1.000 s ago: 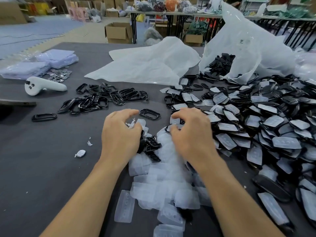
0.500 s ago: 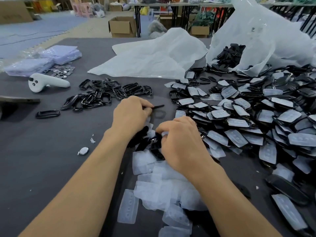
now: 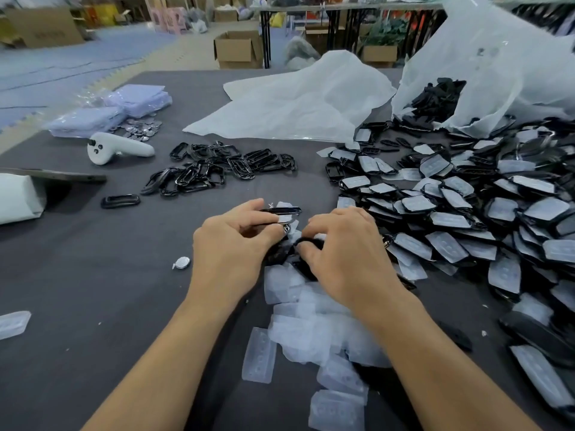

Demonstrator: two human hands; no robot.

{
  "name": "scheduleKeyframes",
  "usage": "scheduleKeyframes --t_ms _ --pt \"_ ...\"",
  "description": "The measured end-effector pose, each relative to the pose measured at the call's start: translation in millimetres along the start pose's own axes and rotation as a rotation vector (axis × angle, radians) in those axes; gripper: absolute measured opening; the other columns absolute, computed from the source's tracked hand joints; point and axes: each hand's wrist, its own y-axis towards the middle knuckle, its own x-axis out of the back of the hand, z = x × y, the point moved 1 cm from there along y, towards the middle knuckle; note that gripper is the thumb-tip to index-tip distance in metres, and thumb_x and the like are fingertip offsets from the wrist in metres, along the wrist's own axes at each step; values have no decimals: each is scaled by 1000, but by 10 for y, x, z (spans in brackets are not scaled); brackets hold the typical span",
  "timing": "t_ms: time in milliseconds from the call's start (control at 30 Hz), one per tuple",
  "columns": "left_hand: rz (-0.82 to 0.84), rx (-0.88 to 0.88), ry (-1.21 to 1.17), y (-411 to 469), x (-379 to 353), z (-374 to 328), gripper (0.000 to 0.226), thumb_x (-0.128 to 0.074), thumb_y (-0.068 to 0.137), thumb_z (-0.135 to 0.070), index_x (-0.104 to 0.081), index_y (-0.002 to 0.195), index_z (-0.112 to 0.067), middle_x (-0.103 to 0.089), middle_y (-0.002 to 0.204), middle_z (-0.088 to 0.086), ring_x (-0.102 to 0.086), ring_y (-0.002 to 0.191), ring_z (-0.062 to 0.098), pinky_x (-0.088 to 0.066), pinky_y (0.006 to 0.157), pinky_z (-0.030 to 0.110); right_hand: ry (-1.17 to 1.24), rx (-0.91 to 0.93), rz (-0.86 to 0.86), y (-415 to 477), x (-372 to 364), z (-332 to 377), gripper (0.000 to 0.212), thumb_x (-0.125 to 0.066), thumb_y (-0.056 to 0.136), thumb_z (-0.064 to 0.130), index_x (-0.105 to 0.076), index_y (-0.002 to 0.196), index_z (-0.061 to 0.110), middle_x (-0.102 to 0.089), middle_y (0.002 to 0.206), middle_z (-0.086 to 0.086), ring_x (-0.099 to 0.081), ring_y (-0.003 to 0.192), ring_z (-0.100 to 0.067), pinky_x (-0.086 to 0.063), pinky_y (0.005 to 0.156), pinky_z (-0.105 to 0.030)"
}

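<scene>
We see two bare hands, the left hand [image 3: 230,244] and the right hand [image 3: 345,259], each running back into a bare forearm. The left forearm [image 3: 174,353] and the right forearm [image 3: 435,368] are uncovered from the wrist to the near side of the desk [image 3: 77,306], where the picture cuts them off. Both are slim and smooth and widen towards that near side. Knuckles and tendons stand out on the backs of both hands. We cannot tell whether a sleeve begins further up.

Head view: close, forward-down over table [image 3: 93,306].
</scene>
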Motion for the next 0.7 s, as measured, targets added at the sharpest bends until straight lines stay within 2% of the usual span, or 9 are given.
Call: scheduleKeyframes --t_ms 67,133,233,367,500,600,700 --pt "30 -10 -15 -11 -52 -38 29 -90 77 -19 -81 81 -46 -69 110 -35 -70 97 -11 -51 88 8 100 -49 -51 7 22 -6 8 -73 89 31 -80 89 27 -73 82 6 -60 92 -17 -46 96 -35" --pt "21 -30 -20 0 -69 -54 33 -91 76 -17 -80 78 -49 -70 106 -39 -71 94 -10 -53 87 10 225 -124 -85 15 53 -11 9 -71 92 32 -79 92 28 -74 79 12 -65 81 -12 -53 82 -36" --pt "-23 -59 -20 40 -47 -32 36 -93 72 -16 -80 76 -49 -72 102 -36 -71 91 -8 -56 87 18 474 -249 -178 24 84 -34 3 -78 88 24 -78 90 27 -74 76 15 -69 74 -4 -58 75 -30" --pt "-50 -25 -89 72 -26 -11 39 -91 66 -17 -79 90 -46 -78 91 -22 -75 85 3 -62 83 31 689 -302 -137 44 69 -45 19 -75 88 8 -78 85 27 -75 70 9 -63 55 -4 -50 58 -20" --pt "-11 -21 -149 65 -37 -19 56 -88 62 -17 -74 108 -44 -78 97 -22 -75 90 0 -58 82 15 879 -339 -103 58 37 -19 27 -68 89 -4 -77 89 21 -76 72 0 -63 54 -11 -48 54 -19" --pt "32 -42 -154 39 -49 -36 59 -88 63 -12 -73 113 -41 -79 99 -18 -76 91 4 -58 82 18 1020 -382 -96 56 47 -11 19 -70 89 -5 -75 90 13 -73 65 -5 -65 54 -15 -52 52 -23" --pt "62 -51 -173 24 -60 -63 56 -86 62 -9 -75 107 -39 -79 94 -16 -76 82 6 -57 74 16 1081 -376 -75 53 67 -9 13 -71 89 -6 -74 87 6 -71 63 -8 -67 53 -18 -55 52 -25"
